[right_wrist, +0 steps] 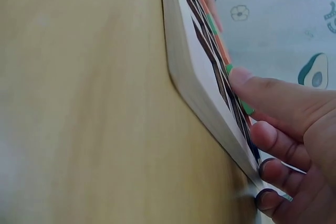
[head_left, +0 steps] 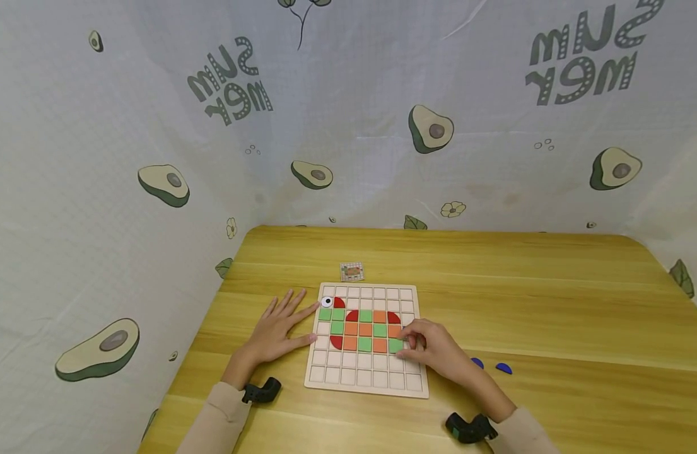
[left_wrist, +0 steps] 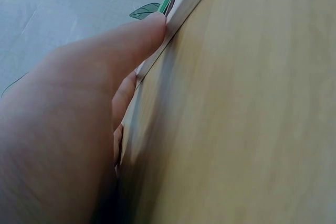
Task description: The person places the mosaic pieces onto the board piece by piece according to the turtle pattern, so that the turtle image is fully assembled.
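Note:
A wooden grid board (head_left: pixel 364 378) lies on the table with green, orange and red tiles set in its squares and a white eye disc (head_left: pixel 327 302) near the upper left. My left hand (head_left: pixel 277 331) rests spread on the table, its thumb and index fingertips touching the board's left edge. At the lower right of the coloured pattern, my right hand (head_left: pixel 436 350) pinches a green square tile (head_left: pixel 394 345) between thumb and index finger, over its square. In the right wrist view the thumb (right_wrist: pixel 247 80) meets the green tile (right_wrist: pixel 247 108), while the other fingers curl loosely.
A small picture card (head_left: pixel 352 271) lies behind the board. Two blue half-round pieces, one (head_left: pixel 504 367) fully seen and another (head_left: pixel 477 362) partly behind my right forearm, lie on the wooden table (head_left: pixel 524 296). A printed curtain (head_left: pixel 359 139) hangs round the table.

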